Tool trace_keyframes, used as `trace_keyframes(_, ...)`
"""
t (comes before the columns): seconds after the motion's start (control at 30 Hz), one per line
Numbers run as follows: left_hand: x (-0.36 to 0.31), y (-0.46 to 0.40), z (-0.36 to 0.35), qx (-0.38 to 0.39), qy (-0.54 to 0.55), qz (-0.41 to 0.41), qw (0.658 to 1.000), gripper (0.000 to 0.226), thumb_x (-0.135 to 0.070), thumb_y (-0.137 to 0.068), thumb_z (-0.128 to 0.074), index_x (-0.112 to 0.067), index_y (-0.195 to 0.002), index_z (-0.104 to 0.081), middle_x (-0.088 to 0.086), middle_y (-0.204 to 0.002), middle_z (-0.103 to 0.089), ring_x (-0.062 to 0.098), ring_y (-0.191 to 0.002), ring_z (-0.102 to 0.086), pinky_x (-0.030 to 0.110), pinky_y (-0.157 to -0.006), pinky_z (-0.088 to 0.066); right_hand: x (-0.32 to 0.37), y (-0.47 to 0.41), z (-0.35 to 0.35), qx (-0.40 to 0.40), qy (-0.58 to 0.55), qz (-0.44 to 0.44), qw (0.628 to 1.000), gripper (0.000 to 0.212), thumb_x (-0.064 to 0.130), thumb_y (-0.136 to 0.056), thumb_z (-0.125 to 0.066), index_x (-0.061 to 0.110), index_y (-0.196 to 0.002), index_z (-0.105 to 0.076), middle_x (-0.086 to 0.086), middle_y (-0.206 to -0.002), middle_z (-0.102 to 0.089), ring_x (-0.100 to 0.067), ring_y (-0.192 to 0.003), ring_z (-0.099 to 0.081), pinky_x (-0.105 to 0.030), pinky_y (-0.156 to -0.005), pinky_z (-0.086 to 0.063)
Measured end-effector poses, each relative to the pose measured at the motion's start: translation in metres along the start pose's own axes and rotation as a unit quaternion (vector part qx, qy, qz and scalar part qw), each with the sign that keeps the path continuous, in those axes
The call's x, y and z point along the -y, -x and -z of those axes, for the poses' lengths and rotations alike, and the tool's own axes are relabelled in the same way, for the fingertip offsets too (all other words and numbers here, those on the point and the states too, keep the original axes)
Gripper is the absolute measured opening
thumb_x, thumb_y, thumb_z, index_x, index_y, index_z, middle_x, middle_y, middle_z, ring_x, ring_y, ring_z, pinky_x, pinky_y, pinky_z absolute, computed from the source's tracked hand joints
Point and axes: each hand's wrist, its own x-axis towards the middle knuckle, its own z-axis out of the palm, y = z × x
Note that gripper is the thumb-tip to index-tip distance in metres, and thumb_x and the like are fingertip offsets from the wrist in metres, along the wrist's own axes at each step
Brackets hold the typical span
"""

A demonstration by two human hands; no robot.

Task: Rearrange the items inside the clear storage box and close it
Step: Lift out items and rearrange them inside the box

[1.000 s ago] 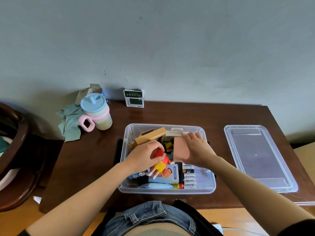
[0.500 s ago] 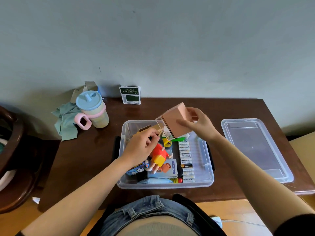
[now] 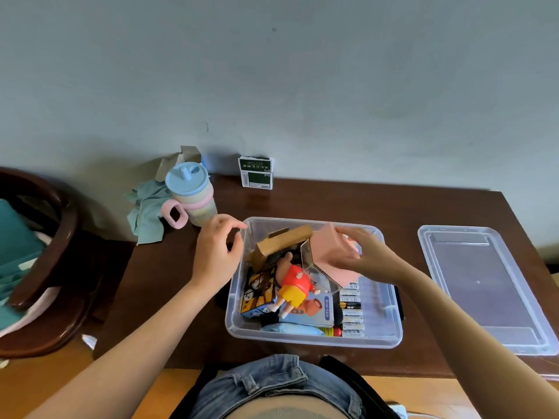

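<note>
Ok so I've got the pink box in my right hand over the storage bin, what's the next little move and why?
Probably lower the pink box into the bare strip of the clear storage box right of the batteries. Your right hand holds it tilted above the toy figure, the left side is crowded, and the lid lies off to the right.

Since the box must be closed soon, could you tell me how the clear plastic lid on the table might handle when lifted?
The clear plastic lid looks thin and broad, so probably light and slightly flexible. Its smooth surface may be slippery.
</note>
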Motion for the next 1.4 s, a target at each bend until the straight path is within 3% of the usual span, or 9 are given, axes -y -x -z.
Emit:
trace_keyframes(0.23, 0.014, 0.026, -0.009, 0.1, 0.06, 0.121, 0.986, 0.033, -0.013, -0.09, -0.061, -0.014, -0.122, -0.054, -0.002, -0.118, -0.046, 0.014, -0.111, -0.048, 0.029, -0.094, -0.042, -0.004, 0.016, -0.004, -0.002, 0.098, -0.041, 0.994, 0.09, 0.033, -0.073, -0.079, 0.022, -0.146, -0.028, -0.002, -0.146, -0.038, -0.021, -0.128, -0.043, -0.038, -0.104, -0.039)
trace_keyframes(0.33, 0.015, 0.036, -0.013, 0.12, 0.097, 0.18, 0.971, 0.035, -0.02, -0.094, -0.057, -0.017, -0.128, -0.048, 0.0, -0.123, -0.045, 0.008, -0.109, -0.048, 0.025, -0.09, -0.042, 0.022, 0.016, -0.01, -0.09, 0.128, 0.055, 0.986, 0.073, 0.034, -0.077, -0.074, 0.025, -0.14, -0.039, 0.003, -0.14, -0.044, -0.018, -0.128, -0.042, -0.03, -0.1, -0.037)
trace_keyframes(0.47, 0.015, 0.041, -0.014, 0.115, 0.117, 0.198, 0.966, 0.032, -0.022, -0.096, -0.053, -0.016, -0.127, -0.048, -0.001, -0.114, -0.056, 0.01, -0.104, -0.054, 0.028, -0.09, -0.046, 0.069, -0.009, -0.038, -0.075, 0.163, 0.188, 0.966, 0.049, 0.029, -0.083, -0.066, 0.026, -0.13, -0.051, 0.006, -0.128, -0.056, -0.014, -0.119, -0.048, -0.023, -0.09, -0.038)
trace_keyframes(0.57, 0.015, 0.045, -0.014, 0.124, 0.138, 0.218, 0.958, 0.032, -0.024, -0.096, -0.052, -0.02, -0.127, -0.046, -0.003, -0.098, -0.062, 0.008, -0.095, -0.058, 0.032, -0.087, -0.051, 0.083, -0.04, -0.064, 0.017, 0.256, 0.155, 0.954, 0.064, 0.021, -0.085, -0.061, 0.025, -0.143, -0.035, 0.003, -0.143, -0.043, -0.019, -0.133, -0.037, -0.033, -0.105, -0.034)
trace_keyframes(0.7, 0.019, 0.05, -0.012, 0.135, 0.154, 0.249, 0.947, 0.039, -0.03, -0.094, -0.056, -0.021, -0.13, -0.044, -0.007, -0.088, -0.059, 0.005, -0.085, -0.058, 0.029, -0.077, -0.052, 0.085, -0.06, -0.078, -0.005, 0.37, 0.17, 0.913, 0.045, 0.014, -0.081, -0.06, 0.027, -0.123, -0.053, 0.003, -0.123, -0.053, -0.022, -0.12, -0.045, -0.033, -0.1, -0.034)
trace_keyframes(0.9, 0.024, 0.048, -0.01, 0.138, 0.203, 0.276, 0.93, 0.033, -0.024, -0.091, -0.061, -0.022, -0.122, -0.051, 0.0, -0.081, -0.061, 0.012, -0.076, -0.061, 0.018, -0.065, -0.048, 0.074, -0.031, -0.054, -0.113, 0.243, 0.19, 0.945, 0.027, 0.004, -0.072, -0.061, 0.018, -0.094, -0.065, 0.003, -0.096, -0.058, -0.023, -0.091, -0.053, -0.031, -0.063, -0.043)
trace_keyframes(1.07, 0.026, 0.048, -0.012, 0.146, 0.194, 0.271, 0.931, 0.031, -0.028, -0.092, -0.059, -0.024, -0.121, -0.051, 0.0, -0.082, -0.062, 0.012, -0.073, -0.061, 0.028, -0.068, -0.052, 0.068, 0.008, -0.023, -0.128, 0.149, 0.218, 0.956, 0.029, -0.006, -0.064, -0.069, 0.016, -0.084, -0.066, 0.003, -0.088, -0.058, -0.02, -0.081, -0.054, -0.033, -0.062, -0.046)
trace_keyframes(1.3, 0.025, 0.043, -0.015, 0.162, 0.127, 0.236, 0.95, 0.042, -0.027, -0.091, -0.057, -0.026, -0.13, -0.041, -0.01, -0.087, -0.056, 0.009, -0.065, -0.058, 0.031, -0.063, -0.052, 0.028, 0.04, -0.025, -0.094, 0.251, 0.16, 0.95, 0.036, 0.004, -0.065, -0.073, 0.021, -0.087, -0.051, 0.014, -0.092, -0.043, -0.016, -0.082, -0.042, -0.013, -0.059, -0.026)
trace_keyframes(1.4, 0.021, 0.041, -0.018, 0.16, 0.093, 0.218, 0.958, 0.049, -0.025, -0.09, -0.059, -0.025, -0.134, -0.038, -0.01, -0.089, -0.053, 0.01, -0.065, -0.058, 0.033, -0.062, -0.053, 0.021, 0.038, -0.028, -0.124, 0.283, 0.11, 0.945, 0.036, 0.007, -0.064, -0.074, 0.02, -0.087, -0.049, 0.01, -0.091, -0.045, -0.015, -0.08, -0.039, -0.02, -0.061, -0.03)
